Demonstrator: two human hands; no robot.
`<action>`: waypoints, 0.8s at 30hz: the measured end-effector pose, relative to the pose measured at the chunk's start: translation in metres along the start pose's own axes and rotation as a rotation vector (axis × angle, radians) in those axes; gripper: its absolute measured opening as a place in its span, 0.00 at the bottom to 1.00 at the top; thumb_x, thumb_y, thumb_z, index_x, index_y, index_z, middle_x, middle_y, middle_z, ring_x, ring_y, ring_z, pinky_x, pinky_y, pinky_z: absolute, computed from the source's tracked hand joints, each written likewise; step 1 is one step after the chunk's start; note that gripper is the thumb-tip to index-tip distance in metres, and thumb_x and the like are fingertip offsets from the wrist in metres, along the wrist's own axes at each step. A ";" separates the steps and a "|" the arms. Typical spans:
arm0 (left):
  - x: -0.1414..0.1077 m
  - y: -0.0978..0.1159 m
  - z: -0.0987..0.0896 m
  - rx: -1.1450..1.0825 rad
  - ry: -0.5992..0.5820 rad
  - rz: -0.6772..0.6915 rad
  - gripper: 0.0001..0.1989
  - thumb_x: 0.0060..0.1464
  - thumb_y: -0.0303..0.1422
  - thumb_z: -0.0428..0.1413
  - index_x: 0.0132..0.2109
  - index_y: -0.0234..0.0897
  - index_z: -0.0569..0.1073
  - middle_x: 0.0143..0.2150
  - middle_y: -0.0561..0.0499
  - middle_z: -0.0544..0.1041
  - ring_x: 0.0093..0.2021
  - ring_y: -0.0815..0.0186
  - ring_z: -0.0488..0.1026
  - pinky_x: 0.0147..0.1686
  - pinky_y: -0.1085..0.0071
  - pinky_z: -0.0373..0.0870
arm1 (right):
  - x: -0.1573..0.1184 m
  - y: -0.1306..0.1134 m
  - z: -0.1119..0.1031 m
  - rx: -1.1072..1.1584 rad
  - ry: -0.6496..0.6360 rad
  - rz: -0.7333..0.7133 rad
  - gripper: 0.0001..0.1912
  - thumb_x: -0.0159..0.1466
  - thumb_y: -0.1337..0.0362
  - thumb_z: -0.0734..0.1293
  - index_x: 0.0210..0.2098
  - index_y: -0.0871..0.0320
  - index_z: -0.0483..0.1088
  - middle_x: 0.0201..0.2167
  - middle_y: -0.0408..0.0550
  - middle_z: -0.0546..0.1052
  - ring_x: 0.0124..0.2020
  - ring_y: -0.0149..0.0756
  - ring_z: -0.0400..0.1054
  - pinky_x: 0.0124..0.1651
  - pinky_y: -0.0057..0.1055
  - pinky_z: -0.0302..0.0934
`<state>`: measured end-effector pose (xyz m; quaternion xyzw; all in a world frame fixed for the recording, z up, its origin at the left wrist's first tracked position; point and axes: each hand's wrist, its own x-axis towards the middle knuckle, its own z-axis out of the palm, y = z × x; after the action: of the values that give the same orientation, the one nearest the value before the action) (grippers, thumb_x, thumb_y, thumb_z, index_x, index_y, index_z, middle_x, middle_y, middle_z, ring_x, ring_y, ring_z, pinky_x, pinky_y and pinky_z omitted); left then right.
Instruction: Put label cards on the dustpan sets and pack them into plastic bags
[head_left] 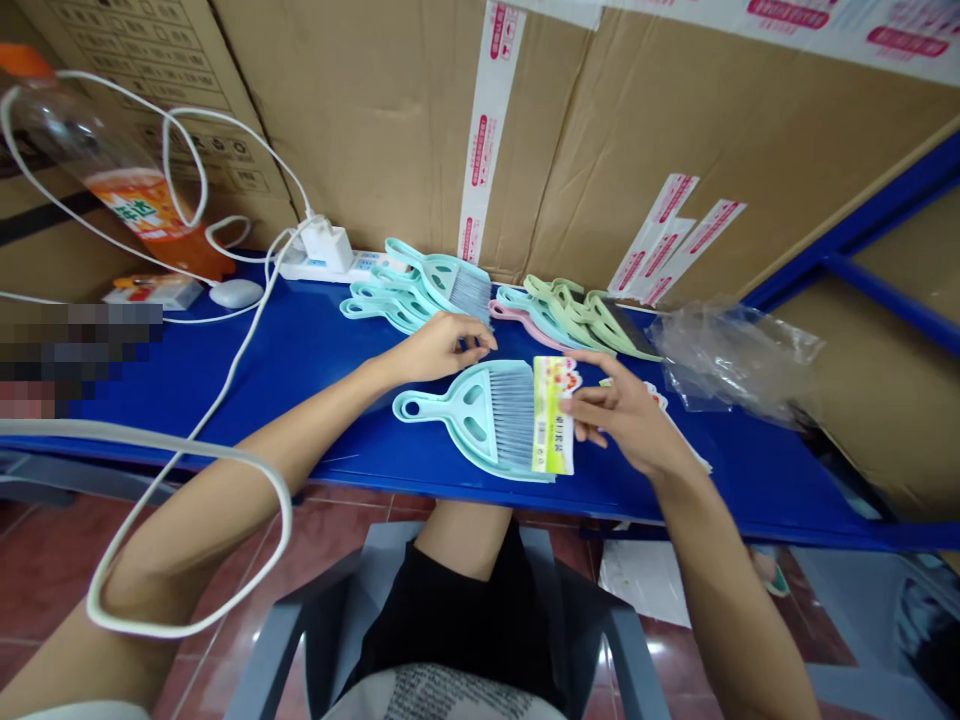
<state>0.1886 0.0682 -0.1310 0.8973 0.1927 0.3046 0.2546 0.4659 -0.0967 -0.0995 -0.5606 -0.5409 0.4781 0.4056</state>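
Observation:
A light-blue mini dustpan (416, 405) lies on the blue table with a grey-bristled brush (512, 415) nested in it. My right hand (626, 410) grips a yellow-and-white printed card (553, 415) by its right edge, over the bristle end of the set. Above the dustpan's upper edge hovers my left hand (450, 345), its fingers loosely bent and apart, with nothing visible in them. More printed cards (660, 395) lie partly hidden behind my right hand.
Behind my hands lie light-blue dustpan sets (427, 275) and green ones (574, 310) with a pink one. Clear plastic bags (735, 355) are at the right. A power strip (322, 260), white cable (247, 345) and orange drink bottle (142, 190) stand left, before cardboard boxes (375, 120).

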 end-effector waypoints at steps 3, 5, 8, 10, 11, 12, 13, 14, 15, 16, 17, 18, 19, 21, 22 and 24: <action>0.000 -0.001 0.001 0.001 0.014 0.020 0.10 0.66 0.28 0.58 0.47 0.35 0.85 0.42 0.46 0.88 0.37 0.64 0.84 0.39 0.70 0.77 | 0.017 0.009 0.019 -0.037 -0.072 0.020 0.47 0.58 0.50 0.81 0.69 0.58 0.62 0.22 0.37 0.78 0.20 0.34 0.66 0.23 0.28 0.56; 0.000 -0.001 0.002 0.003 0.019 0.035 0.10 0.67 0.29 0.58 0.47 0.35 0.85 0.43 0.46 0.88 0.37 0.64 0.84 0.40 0.69 0.78 | 0.025 0.014 0.023 -0.109 -0.089 0.021 0.47 0.61 0.52 0.79 0.73 0.60 0.61 0.24 0.39 0.80 0.21 0.34 0.67 0.26 0.30 0.59; 0.000 0.000 0.002 0.002 0.004 0.044 0.10 0.67 0.29 0.58 0.47 0.35 0.85 0.43 0.45 0.88 0.38 0.64 0.84 0.42 0.68 0.79 | 0.033 0.014 0.021 -0.252 -0.128 -0.033 0.50 0.63 0.55 0.77 0.79 0.59 0.58 0.26 0.37 0.80 0.24 0.34 0.68 0.31 0.32 0.61; 0.000 0.000 0.002 0.003 -0.010 0.035 0.10 0.67 0.29 0.58 0.47 0.36 0.85 0.43 0.46 0.88 0.37 0.64 0.83 0.41 0.68 0.79 | 0.036 0.012 0.021 -0.370 -0.169 -0.088 0.49 0.64 0.56 0.75 0.80 0.57 0.58 0.27 0.36 0.80 0.26 0.35 0.69 0.35 0.32 0.60; 0.000 0.000 0.002 0.006 -0.014 0.029 0.10 0.67 0.29 0.58 0.47 0.36 0.85 0.43 0.46 0.88 0.37 0.64 0.83 0.41 0.68 0.78 | 0.037 0.011 0.021 -0.438 -0.181 -0.105 0.48 0.65 0.57 0.75 0.80 0.56 0.58 0.27 0.35 0.79 0.28 0.35 0.69 0.36 0.33 0.59; 0.000 0.000 0.002 0.009 -0.019 0.024 0.10 0.67 0.28 0.57 0.47 0.36 0.85 0.43 0.46 0.88 0.37 0.65 0.83 0.41 0.69 0.78 | 0.037 0.010 0.022 -0.507 -0.179 -0.109 0.48 0.66 0.58 0.74 0.81 0.57 0.58 0.27 0.35 0.78 0.28 0.36 0.69 0.37 0.33 0.59; 0.000 0.000 0.002 0.012 -0.022 0.021 0.10 0.68 0.28 0.57 0.47 0.36 0.85 0.43 0.46 0.88 0.37 0.65 0.83 0.41 0.69 0.78 | 0.037 0.009 0.023 -0.570 -0.168 -0.103 0.47 0.66 0.58 0.74 0.81 0.58 0.57 0.25 0.34 0.77 0.28 0.37 0.69 0.38 0.34 0.58; 0.000 0.001 0.002 0.014 -0.019 0.019 0.10 0.68 0.28 0.57 0.47 0.35 0.85 0.43 0.46 0.88 0.37 0.65 0.83 0.41 0.69 0.78 | 0.037 0.010 0.024 -0.620 -0.154 -0.092 0.47 0.67 0.57 0.74 0.81 0.59 0.57 0.24 0.34 0.76 0.27 0.38 0.69 0.39 0.35 0.58; 0.000 0.001 0.002 0.015 -0.015 0.020 0.10 0.68 0.28 0.57 0.47 0.35 0.85 0.43 0.46 0.88 0.37 0.65 0.83 0.42 0.69 0.78 | 0.037 0.010 0.026 -0.655 -0.141 -0.084 0.46 0.68 0.57 0.73 0.81 0.60 0.56 0.23 0.33 0.75 0.27 0.38 0.68 0.40 0.35 0.58; 0.000 0.001 0.002 0.016 -0.011 0.024 0.10 0.68 0.28 0.58 0.47 0.35 0.85 0.43 0.46 0.88 0.37 0.65 0.83 0.42 0.69 0.78 | 0.036 0.011 0.028 -0.674 -0.133 -0.084 0.46 0.69 0.56 0.73 0.81 0.61 0.56 0.22 0.33 0.74 0.26 0.39 0.68 0.41 0.36 0.58; 0.000 0.001 0.002 0.017 -0.006 0.028 0.10 0.68 0.28 0.58 0.48 0.35 0.85 0.44 0.46 0.88 0.38 0.64 0.83 0.42 0.69 0.77 | 0.035 0.011 0.029 -0.676 -0.130 -0.092 0.46 0.70 0.55 0.72 0.82 0.61 0.54 0.21 0.33 0.73 0.26 0.39 0.68 0.41 0.36 0.59; 0.000 0.001 0.002 0.019 -0.002 0.032 0.10 0.68 0.28 0.58 0.48 0.35 0.85 0.44 0.45 0.88 0.38 0.64 0.83 0.42 0.69 0.77 | 0.033 0.012 0.030 -0.669 -0.126 -0.108 0.46 0.71 0.54 0.71 0.82 0.60 0.53 0.21 0.32 0.73 0.26 0.39 0.68 0.42 0.36 0.59; -0.001 0.001 0.002 0.021 0.000 0.036 0.10 0.68 0.28 0.58 0.47 0.35 0.85 0.44 0.45 0.88 0.38 0.64 0.83 0.42 0.68 0.77 | 0.032 0.012 0.030 -0.660 -0.117 -0.128 0.46 0.72 0.52 0.71 0.82 0.59 0.54 0.22 0.33 0.74 0.26 0.39 0.69 0.42 0.36 0.59; -0.001 0.004 0.001 0.030 -0.006 0.050 0.10 0.68 0.27 0.58 0.47 0.36 0.85 0.43 0.45 0.87 0.39 0.62 0.82 0.44 0.66 0.77 | 0.029 0.010 0.027 -0.641 -0.064 -0.158 0.42 0.73 0.48 0.70 0.80 0.58 0.59 0.22 0.34 0.74 0.26 0.39 0.69 0.40 0.35 0.59; -0.001 0.006 0.001 0.036 -0.014 0.066 0.10 0.68 0.27 0.58 0.48 0.36 0.85 0.44 0.45 0.87 0.41 0.61 0.82 0.45 0.65 0.77 | 0.028 0.009 0.023 -0.630 -0.026 -0.163 0.40 0.73 0.47 0.69 0.77 0.58 0.63 0.22 0.35 0.75 0.25 0.39 0.69 0.39 0.35 0.59; -0.002 0.012 0.001 0.041 -0.047 0.117 0.11 0.69 0.28 0.58 0.49 0.38 0.86 0.46 0.44 0.87 0.46 0.58 0.82 0.51 0.60 0.77 | 0.025 0.008 0.011 -0.620 0.078 -0.163 0.34 0.73 0.45 0.68 0.69 0.59 0.72 0.21 0.38 0.75 0.24 0.39 0.70 0.37 0.35 0.60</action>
<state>0.1902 0.0577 -0.1256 0.9191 0.1399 0.2937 0.2223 0.4558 -0.0735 -0.1118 -0.6302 -0.6880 0.2344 0.2729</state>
